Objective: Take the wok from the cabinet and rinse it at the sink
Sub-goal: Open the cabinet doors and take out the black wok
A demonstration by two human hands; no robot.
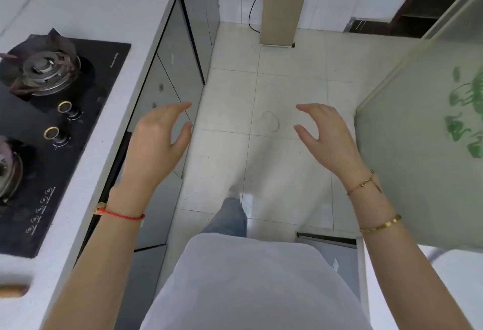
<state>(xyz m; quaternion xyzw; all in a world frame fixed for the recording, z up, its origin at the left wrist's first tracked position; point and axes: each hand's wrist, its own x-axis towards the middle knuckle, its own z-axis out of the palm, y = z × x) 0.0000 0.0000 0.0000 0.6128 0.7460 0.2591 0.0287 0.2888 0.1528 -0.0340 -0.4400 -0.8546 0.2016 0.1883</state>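
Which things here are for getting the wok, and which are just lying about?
For the job: left hand, right hand, both empty; cabinet doors under the counter. No wok or sink in view.

Lying about: gas stove, frosted glass door, black cable.

hob (86, 110): black glass, small pale printed symbols along its near edge
hob knobs (64, 107): gold-coloured rings on dark stems
burners (44, 71): grey metal with dark brownish pan supports
countertop (109, 11): pale grey-white, plain
cabinet fronts (180, 50): glossy grey, edged in black
floor (287, 89): off-white tiles with thin grey grout lines, a faint ring mark on one
glass panel (407, 152): frosted pale green with a darker green printed motif, possibly leaves
left wrist cord (122, 215): red with a tan knot
right wrist bracelets (380, 225): gold
top (248, 285): light grey
trousers (230, 217): blue-grey denim
tall unit (285, 3): beige
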